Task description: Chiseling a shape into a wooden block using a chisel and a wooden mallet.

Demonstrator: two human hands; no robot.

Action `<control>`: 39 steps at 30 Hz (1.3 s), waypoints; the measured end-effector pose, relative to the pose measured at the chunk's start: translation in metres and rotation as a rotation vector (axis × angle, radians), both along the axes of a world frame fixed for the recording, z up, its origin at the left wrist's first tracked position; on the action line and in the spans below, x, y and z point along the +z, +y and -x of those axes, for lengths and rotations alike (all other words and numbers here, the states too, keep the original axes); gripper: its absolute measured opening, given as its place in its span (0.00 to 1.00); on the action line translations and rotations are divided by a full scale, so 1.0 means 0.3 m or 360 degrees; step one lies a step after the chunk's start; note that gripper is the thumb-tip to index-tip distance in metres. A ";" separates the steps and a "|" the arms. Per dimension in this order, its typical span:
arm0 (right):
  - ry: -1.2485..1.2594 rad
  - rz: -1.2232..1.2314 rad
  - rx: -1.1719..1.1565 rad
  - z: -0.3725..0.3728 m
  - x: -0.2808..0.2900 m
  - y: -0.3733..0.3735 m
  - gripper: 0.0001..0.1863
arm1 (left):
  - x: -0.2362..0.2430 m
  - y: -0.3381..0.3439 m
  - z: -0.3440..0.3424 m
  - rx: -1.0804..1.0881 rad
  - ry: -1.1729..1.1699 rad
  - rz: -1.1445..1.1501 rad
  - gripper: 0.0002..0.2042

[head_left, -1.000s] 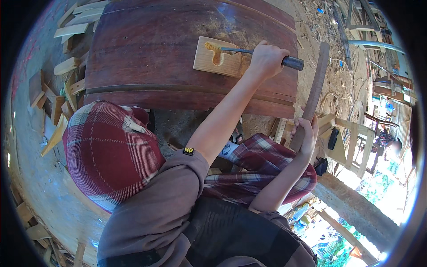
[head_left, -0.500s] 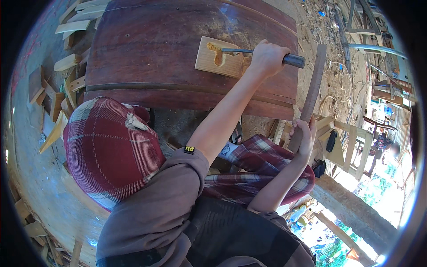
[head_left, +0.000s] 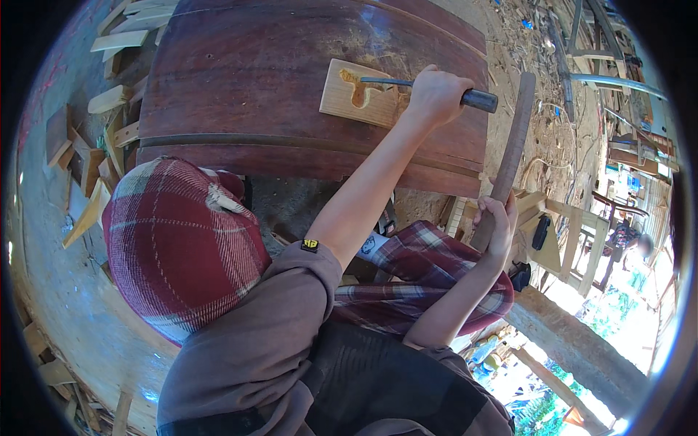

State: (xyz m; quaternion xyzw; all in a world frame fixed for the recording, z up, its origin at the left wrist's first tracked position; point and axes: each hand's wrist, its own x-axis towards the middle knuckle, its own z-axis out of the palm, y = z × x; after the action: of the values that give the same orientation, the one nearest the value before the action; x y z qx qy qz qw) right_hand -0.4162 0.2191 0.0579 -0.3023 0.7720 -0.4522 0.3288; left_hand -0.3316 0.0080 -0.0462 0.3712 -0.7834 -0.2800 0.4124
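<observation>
My left hand (head_left: 438,96) is wrapped round a chisel (head_left: 481,100) with a dark handle and a long narrow steel blade. The blade's tip rests in an irregular hollow cut into a pale wooden block (head_left: 336,103), which lies flat on a dark reddish wooden bench (head_left: 240,87). Wood dust and small chips sit in and beside the hollow. Lower right, my right hand (head_left: 497,218) grips a long flat brown wooden bar (head_left: 518,134) near its lower end. The bar stands up past the bench's right edge, apart from the chisel handle.
Wood offcuts (head_left: 109,99) lie piled on the ground left of the bench. A pale wooden frame (head_left: 574,225) with a dark object on it stands at the right. My plaid-covered legs (head_left: 429,265) are bent below the bench. Shavings litter the ground beyond its right edge.
</observation>
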 end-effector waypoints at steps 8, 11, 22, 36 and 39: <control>0.0022 -0.0012 0.0006 -0.002 -0.004 0.000 0.28 | -0.019 0.004 0.019 -0.0045 -0.0046 0.0056 0.09; 0.0021 -0.0030 0.0034 -0.005 0.008 0.000 0.28 | -0.015 0.008 0.027 -0.0037 -0.0031 0.0051 0.09; 0.0041 -0.0026 0.0011 0.005 0.005 0.002 0.28 | -0.027 -0.006 0.032 -0.0041 -0.0111 0.0000 0.08; 0.0165 0.0075 -0.0180 -0.099 -0.238 -0.021 0.24 | -0.165 0.042 0.071 -0.0014 -0.0150 0.0148 0.04; 0.0141 -0.0087 -0.0114 -0.104 -0.186 -0.052 0.23 | -0.183 0.032 0.058 -0.0031 -0.0268 0.0128 0.06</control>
State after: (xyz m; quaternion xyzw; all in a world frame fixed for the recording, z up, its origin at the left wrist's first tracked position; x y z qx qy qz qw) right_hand -0.3850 0.2035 0.0022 -0.2851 0.8082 -0.4285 0.2862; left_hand -0.3491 0.0176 -0.1010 0.3689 -0.8296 -0.2200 0.3568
